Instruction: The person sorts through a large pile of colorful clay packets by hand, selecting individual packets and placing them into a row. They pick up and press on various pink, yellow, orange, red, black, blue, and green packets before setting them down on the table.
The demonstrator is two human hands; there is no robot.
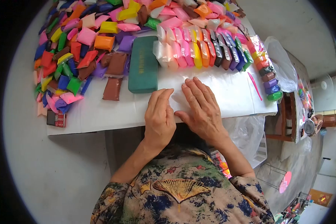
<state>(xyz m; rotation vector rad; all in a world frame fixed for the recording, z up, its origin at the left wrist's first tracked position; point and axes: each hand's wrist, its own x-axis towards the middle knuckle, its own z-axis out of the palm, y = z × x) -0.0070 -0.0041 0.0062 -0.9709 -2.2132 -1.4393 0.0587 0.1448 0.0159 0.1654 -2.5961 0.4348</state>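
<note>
My left hand (159, 117) is at the front edge of the white table (112, 117), turned on its side with the fingers loosely bent and nothing seen in them. My right hand (201, 106) rests palm down beside it, fingers stretched out over the table surface. A small gap separates the two hands. Just beyond my left hand lies a dark green oblong case (143, 65). Behind my right hand stands a neat row of clear-wrapped clay-like packets (184, 48) in pink, yellow, orange, red, black, blue and green. What is under my palms is hidden.
A large heap of colourful wrapped packets (76, 44) covers the left and back of the table. Brown packets (112, 89) lie left of the case. A pink stick tool (255, 86) and a packed colour strip (268, 71) are at right. A red-and-black box (56, 118) sits at the left corner.
</note>
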